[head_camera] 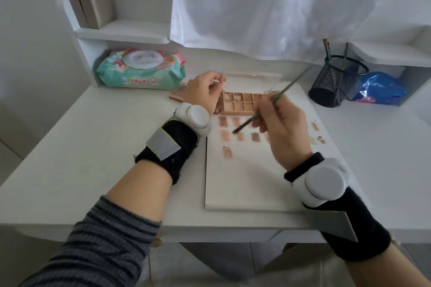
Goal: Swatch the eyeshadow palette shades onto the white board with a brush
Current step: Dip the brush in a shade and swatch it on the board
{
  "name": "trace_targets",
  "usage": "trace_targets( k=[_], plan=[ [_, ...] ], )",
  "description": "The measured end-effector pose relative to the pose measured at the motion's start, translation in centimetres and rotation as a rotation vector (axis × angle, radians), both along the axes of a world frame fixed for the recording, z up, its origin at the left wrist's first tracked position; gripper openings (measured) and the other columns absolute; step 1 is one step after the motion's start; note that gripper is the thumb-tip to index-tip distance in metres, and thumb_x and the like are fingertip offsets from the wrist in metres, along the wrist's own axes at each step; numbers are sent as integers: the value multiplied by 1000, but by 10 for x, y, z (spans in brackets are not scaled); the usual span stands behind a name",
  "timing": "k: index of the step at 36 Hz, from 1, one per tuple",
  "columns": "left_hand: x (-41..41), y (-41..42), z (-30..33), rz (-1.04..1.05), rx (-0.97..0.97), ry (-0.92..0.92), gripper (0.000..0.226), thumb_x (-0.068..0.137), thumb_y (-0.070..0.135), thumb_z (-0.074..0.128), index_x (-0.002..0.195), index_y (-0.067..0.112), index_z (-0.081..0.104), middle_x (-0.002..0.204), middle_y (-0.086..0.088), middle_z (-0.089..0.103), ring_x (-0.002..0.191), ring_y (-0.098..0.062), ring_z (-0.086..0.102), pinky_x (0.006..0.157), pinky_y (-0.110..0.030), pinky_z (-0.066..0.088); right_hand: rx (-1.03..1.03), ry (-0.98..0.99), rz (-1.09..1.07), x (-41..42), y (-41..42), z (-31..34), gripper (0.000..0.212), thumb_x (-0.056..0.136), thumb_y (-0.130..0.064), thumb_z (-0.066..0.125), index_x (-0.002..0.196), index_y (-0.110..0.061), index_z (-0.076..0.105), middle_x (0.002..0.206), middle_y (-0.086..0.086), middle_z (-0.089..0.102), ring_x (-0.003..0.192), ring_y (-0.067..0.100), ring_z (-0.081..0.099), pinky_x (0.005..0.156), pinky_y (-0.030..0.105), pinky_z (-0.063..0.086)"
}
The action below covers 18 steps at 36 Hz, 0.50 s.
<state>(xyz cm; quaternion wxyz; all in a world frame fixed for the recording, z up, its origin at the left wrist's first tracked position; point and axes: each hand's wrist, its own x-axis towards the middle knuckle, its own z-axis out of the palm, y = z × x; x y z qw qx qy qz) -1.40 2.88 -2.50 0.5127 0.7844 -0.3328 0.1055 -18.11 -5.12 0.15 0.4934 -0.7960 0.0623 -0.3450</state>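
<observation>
An open eyeshadow palette (240,103) with several tan and brown pans lies at the far end of the white board (247,179). Several brownish swatches (227,135) sit in rows on the board below it. My right hand (283,128) grips a thin dark brush (263,109), its tip low over the swatches near the second row. My left hand (204,92) is raised beside the palette's left edge and pinches a small thin pale item; what it is I cannot tell. Both wrists wear black bands with white round devices.
A pack of wet wipes (141,70) lies at the back left under a white shelf (121,30). A black mesh cup (335,80) with brushes stands at the back right beside a blue bag (377,88). A second small palette (178,94) sits behind my left hand.
</observation>
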Motion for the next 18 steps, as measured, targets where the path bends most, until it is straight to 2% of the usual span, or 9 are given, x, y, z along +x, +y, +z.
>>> trace_targets(
  k=[3,6,8,12,14,18],
  plan=[
    [0,-1,1,11,16,49,17,91,18,54,99,10,66,92,-7,70,80,-22,68,69,-41,56,6,-92,-145,8,-29,14,19,93,-21,47,77,-26,54,64,0,59,54,7,53,52,19,40],
    [-1,-2,1,19,15,64,17,92,19,54,100,10,66,92,-7,70,76,-24,67,65,-45,56,-4,-62,-210,14,-54,17,15,95,-12,49,84,-14,59,68,-3,60,57,0,57,53,13,42],
    [-2,-2,1,23,-7,75,16,91,18,55,100,10,66,92,-9,70,75,-24,67,65,-44,56,-40,-16,-238,15,-60,8,12,94,-13,51,86,-16,60,71,-7,61,61,0,59,55,20,47],
    [-4,-2,2,12,-29,68,18,92,19,56,100,6,66,92,-10,71,79,-21,66,70,-41,56,-106,32,-258,16,-59,-6,21,94,-18,52,80,-33,57,72,-13,62,70,7,61,66,34,51],
    [-5,-2,3,6,-36,71,19,92,20,55,100,6,66,92,-10,71,80,-21,67,72,-41,56,-123,36,-257,16,-59,-6,17,94,-19,52,82,-28,59,73,-13,62,72,10,62,67,33,51],
    [-4,-2,1,0,-30,70,18,93,21,55,99,7,65,89,-9,70,71,-20,64,70,-40,55,-120,69,-227,17,-59,-8,13,94,-17,51,87,-18,61,72,-15,61,68,-4,59,65,30,49]
  ],
)
